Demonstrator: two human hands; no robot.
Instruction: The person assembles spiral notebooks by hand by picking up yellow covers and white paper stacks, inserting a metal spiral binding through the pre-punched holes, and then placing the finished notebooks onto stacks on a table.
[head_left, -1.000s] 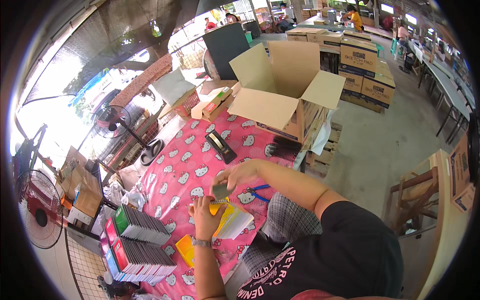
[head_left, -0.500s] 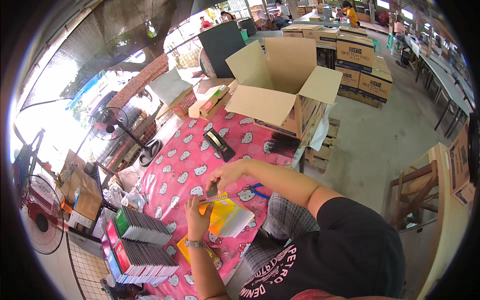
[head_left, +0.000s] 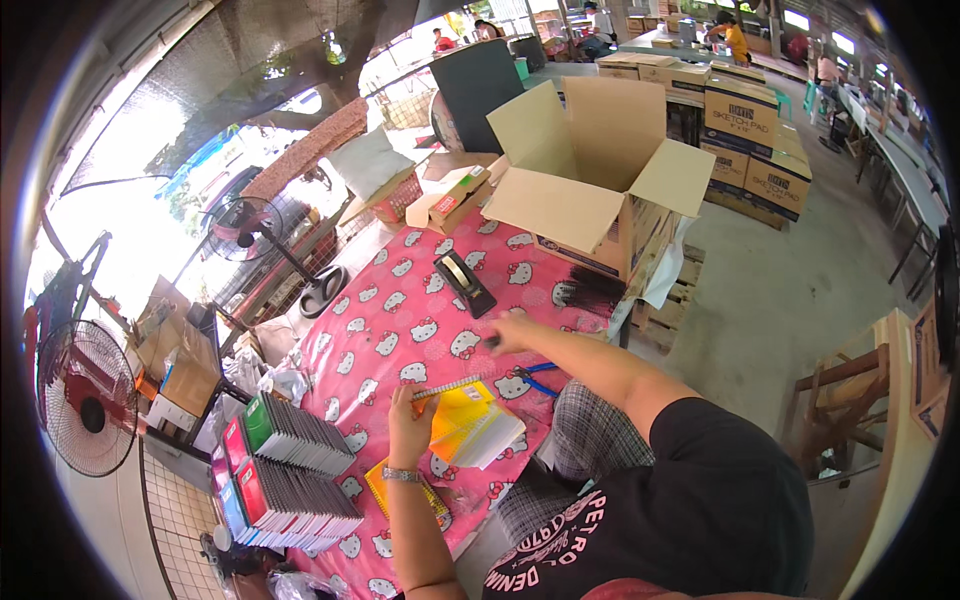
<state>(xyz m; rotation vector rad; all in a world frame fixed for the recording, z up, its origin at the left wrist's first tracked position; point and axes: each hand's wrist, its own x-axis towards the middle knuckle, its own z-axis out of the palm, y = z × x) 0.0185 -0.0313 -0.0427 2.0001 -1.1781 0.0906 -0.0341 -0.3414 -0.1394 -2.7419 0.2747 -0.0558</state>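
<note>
A yellow spiral notebook (head_left: 462,415) lies at a slant on the pink patterned tablecloth. My left hand (head_left: 408,418) grips it at the left end of its coil edge, thumb over the cover. My right hand (head_left: 515,333) is off the notebook, farther back and to the right, with the fingers closed on a small dark object (head_left: 492,341) that I cannot make out. Blue-handled pliers (head_left: 538,374) lie below my right forearm. Another yellow notebook (head_left: 385,487) lies partly under my left forearm.
Stacked spiral notebooks (head_left: 300,490) stand at the left. Behind my right hand are a black tape dispenser (head_left: 465,283), a dark bristly bundle (head_left: 592,290) and a large open carton (head_left: 610,160). Two fans (head_left: 92,412) stand left of the table.
My right hand has moved right, away from the notebook's coil edge, with the small dark object. My left hand stays on the notebook, which now lies flatter. The view has shifted slightly.
</note>
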